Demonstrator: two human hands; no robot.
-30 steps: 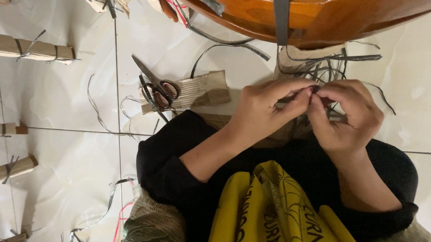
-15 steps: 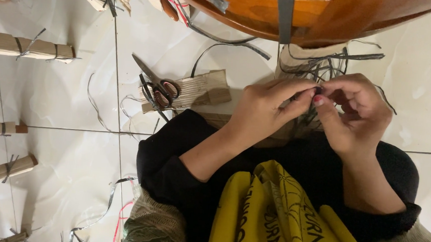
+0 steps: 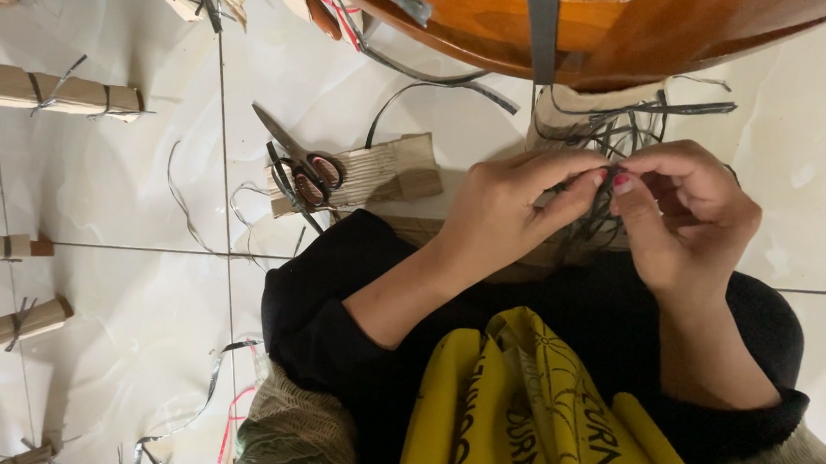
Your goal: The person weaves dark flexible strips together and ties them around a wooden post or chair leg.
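My left hand [image 3: 510,209] and my right hand [image 3: 682,215] meet over my lap, fingertips pinched together on thin dark plastic strips [image 3: 600,172]. The strips fan out from a tan paper bundle [image 3: 582,118] lying just beyond the hands, partly under the wooden rim. Both thumbs and forefingers press on the same strands. A pair of scissors [image 3: 302,163] with brown handles lies on a ribbed cardboard piece [image 3: 383,168] to the left of my left hand.
A round orange-brown wooden object [image 3: 578,27] with a grey strap fills the top. Tied tan paper bundles [image 3: 54,91] lie on the white tiled floor [image 3: 120,185] at left, with loose strips scattered about. Black sleeves and yellow printed cloth [image 3: 526,411] cover my lap.
Both hands have shifted slightly; the right hand's fingers rose and re-pinched the strands. The strips have moved a little between the fingertips. Scissors and bundles stay put.
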